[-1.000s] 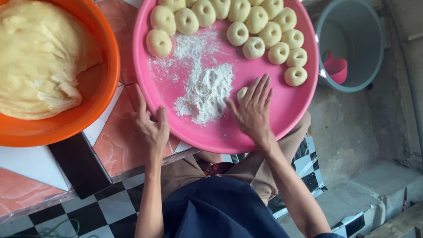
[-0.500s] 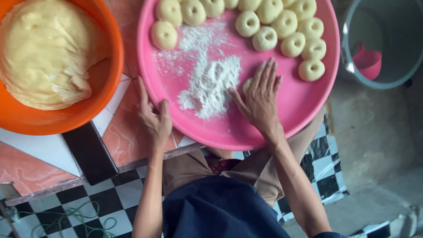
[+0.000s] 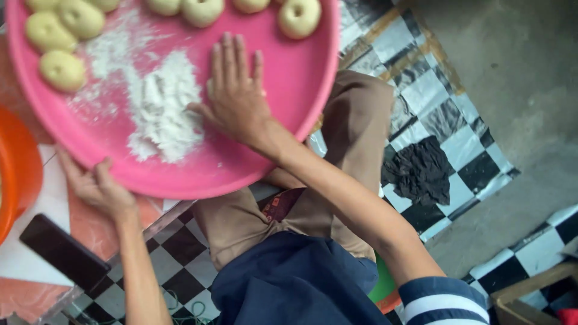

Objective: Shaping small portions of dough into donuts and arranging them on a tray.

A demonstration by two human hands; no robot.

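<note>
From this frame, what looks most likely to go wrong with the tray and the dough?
The pink tray overhangs the table edge above the lap; with only the left hand at its rim, it might tip. The right hand pressing flat could flatten the dough under it, or sweep the flour pile onto nearby dough rings.
</note>
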